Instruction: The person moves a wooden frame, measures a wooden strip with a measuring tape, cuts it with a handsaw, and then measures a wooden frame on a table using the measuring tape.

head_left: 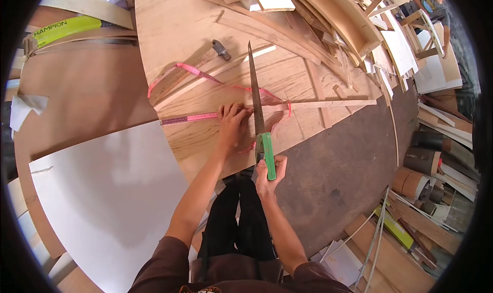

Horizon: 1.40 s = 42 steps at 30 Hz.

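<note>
My right hand (271,172) is wrapped round the green handle of a hand saw (255,88), its blade pointing away from me across a thin wooden strip (334,103). Beside the blade, on its left, my left hand (233,119) presses down near the strip's left end, fingers bent; what lies under them is partly hidden. A pink measuring tape (197,117) runs in from the left to my left hand and loops loosely over the plywood behind it. A hammer head (221,50) lies farther back, left of the saw tip.
Wood strips (267,34) and a long wooden tray (339,16) are piled at the back. A white sheet (113,190) lies at left. Rolls (411,182) and boards stand on the floor at right. Another person (436,11) is at the far upper right.
</note>
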Each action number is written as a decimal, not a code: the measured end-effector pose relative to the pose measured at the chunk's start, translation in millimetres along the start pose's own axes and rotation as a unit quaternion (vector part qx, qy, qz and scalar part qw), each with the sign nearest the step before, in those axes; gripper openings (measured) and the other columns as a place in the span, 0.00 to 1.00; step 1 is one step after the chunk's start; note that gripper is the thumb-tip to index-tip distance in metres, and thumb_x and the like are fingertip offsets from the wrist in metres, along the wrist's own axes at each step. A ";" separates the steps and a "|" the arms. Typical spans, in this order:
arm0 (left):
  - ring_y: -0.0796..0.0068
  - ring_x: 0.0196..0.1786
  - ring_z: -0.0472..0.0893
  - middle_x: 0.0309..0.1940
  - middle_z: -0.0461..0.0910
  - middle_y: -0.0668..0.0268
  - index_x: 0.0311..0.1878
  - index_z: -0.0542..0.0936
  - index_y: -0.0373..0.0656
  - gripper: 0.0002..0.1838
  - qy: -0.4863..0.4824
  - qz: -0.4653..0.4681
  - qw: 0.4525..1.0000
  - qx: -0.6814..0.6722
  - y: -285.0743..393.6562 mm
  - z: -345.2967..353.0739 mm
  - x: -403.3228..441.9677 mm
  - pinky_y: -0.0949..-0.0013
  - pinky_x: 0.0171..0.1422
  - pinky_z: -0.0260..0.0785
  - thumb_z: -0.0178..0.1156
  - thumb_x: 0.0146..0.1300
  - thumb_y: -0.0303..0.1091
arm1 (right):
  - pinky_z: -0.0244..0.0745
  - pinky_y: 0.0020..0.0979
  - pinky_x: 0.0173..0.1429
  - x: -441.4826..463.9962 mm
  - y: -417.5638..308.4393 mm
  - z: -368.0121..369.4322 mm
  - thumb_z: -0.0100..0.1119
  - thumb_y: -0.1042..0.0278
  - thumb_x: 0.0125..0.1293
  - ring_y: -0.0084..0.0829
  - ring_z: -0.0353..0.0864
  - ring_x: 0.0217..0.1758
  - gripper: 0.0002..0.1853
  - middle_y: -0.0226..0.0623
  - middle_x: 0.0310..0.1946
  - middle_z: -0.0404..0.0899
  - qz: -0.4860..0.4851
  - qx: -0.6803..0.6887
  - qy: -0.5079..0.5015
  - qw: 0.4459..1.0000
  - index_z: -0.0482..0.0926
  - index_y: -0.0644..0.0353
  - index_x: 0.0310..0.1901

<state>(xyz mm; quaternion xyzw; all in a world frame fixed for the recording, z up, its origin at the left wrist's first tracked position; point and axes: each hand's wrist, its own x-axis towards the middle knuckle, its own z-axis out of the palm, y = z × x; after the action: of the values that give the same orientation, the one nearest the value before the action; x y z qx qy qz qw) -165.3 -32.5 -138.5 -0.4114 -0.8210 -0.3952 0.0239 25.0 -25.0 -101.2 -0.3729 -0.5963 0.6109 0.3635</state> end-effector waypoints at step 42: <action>0.60 0.55 0.76 0.48 0.81 0.67 0.43 0.89 0.47 0.10 0.016 0.001 1.000 0.002 -0.8 3.3 0.9 0.54 0.64 0.63 0.67 0.59 0.25 | 0.66 0.33 0.26 -7.3 -32.6 -23.1 0.60 0.73 0.62 0.22 0.64 0.20 0.10 0.36 0.18 0.65 -0.016 -0.164 -0.057 0.985 0.67 0.61 0.29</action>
<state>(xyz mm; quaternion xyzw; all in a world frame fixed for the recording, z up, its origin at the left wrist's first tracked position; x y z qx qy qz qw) -165.5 -30.0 -141.0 -0.4059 -0.8208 -0.4002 0.0376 48.9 -20.1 -68.6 -0.3824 -0.7140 0.5196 0.2721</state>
